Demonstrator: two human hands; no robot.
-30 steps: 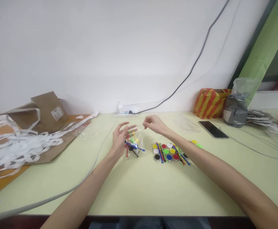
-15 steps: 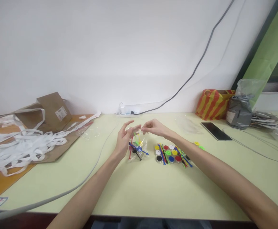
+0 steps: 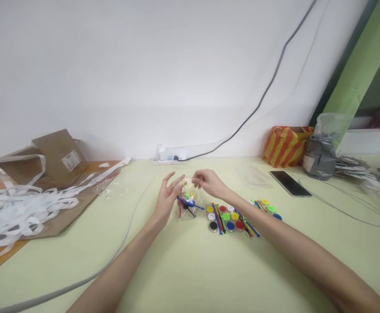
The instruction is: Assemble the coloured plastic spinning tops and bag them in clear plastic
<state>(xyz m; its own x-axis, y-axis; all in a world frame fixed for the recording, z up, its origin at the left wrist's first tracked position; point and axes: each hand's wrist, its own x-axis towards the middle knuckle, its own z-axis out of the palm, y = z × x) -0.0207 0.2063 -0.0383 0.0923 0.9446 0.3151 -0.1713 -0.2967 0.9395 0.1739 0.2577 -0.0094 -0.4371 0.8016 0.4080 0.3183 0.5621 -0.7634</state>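
Observation:
A clear plastic bag (image 3: pixel 199 201) with coloured arrow-shaped spinner pieces (image 3: pixel 188 203) inside is between my two hands. My left hand (image 3: pixel 167 198) holds the bag along its left side, with a couple of fingers raised apart. At the upper edge, my right hand (image 3: pixel 209 182) pinches the clear film with thumb and fingertips. To the right lie rows of coloured round discs (image 3: pixel 230 226) with bundles of thin coloured arrows (image 3: pixel 218 217) between them. More discs (image 3: pixel 271 209) show beyond my right forearm, which hides part of that group.
White straps (image 3: pixel 17 213) and a brown paper bag (image 3: pixel 57 154) lie at left. A power strip (image 3: pixel 168 161) sits by the wall. A phone (image 3: pixel 290 183), striped bag (image 3: pixel 284 145) and grey bag (image 3: pixel 320 156) stand at right. A grey cable (image 3: pixel 121 245) crosses the left side.
The view has shifted slightly. My right hand's fingers have curled more at the bag's upper edge, and the bag's top now shows more open between the hands.

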